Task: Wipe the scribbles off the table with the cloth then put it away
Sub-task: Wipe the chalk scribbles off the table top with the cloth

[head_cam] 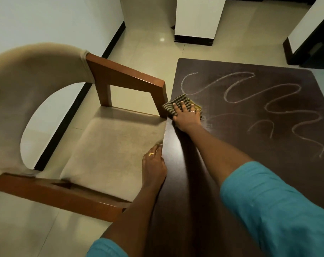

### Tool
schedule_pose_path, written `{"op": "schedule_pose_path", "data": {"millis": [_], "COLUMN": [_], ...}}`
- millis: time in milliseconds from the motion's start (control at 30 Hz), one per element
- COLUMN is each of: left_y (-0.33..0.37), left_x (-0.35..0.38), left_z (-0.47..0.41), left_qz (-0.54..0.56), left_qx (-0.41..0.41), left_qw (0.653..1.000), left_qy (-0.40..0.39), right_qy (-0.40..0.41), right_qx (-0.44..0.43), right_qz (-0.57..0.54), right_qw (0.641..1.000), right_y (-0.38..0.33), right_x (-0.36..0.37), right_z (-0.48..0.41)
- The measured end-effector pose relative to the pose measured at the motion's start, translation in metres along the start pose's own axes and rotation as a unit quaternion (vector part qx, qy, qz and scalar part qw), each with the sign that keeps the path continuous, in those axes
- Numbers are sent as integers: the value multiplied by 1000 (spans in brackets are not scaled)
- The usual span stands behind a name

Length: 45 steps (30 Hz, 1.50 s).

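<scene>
Right arm extended over the table [240,182]; right hand [187,115] flat, fingers spread, pressing the cloth [177,104] at the table's left edge, beside the scribbles [268,101]. Left hand [153,167] rests open against that same edge.

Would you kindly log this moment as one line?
right hand presses cloth on table | left hand rests on table edge | most scribbles unwiped
</scene>
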<state>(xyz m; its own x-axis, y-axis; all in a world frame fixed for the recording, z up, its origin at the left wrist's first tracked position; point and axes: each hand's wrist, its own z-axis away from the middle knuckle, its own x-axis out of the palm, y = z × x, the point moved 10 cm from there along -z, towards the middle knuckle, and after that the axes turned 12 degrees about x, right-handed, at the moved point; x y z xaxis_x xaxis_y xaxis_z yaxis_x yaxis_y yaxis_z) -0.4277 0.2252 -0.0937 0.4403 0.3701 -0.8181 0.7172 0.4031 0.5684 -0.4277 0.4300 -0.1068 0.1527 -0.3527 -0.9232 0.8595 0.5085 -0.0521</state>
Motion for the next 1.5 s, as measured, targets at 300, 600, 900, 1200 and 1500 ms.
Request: {"op": "schedule_pose_path", "data": {"millis": [300, 600, 900, 1200, 1500], "left_y": [-7, -5, -6, -6, 1], "left_x": [13, 20, 20, 18, 17], "left_z": [-13, -13, -12, -11, -13], "left_qz": [-37, -83, -86, -126, -142], "left_qx": [-18, -6, -13, -20, -12], "left_qw": [999, 995, 994, 988, 988], "left_qy": [-22, -52, -68, -85, -67], "right_qy": [54, 63, 43, 78, 76], "right_qx": [-37, -31, -1, 177, 413], "right_qz": [-11, -2, -17, -56, -149], "right_qw": [998, 998, 999, 980, 895], "right_y": [-6, -8, -16, 152, 306], "right_x": [22, 42, 19, -5, 6], "right_z": [59, 90, 31, 27, 71]}}
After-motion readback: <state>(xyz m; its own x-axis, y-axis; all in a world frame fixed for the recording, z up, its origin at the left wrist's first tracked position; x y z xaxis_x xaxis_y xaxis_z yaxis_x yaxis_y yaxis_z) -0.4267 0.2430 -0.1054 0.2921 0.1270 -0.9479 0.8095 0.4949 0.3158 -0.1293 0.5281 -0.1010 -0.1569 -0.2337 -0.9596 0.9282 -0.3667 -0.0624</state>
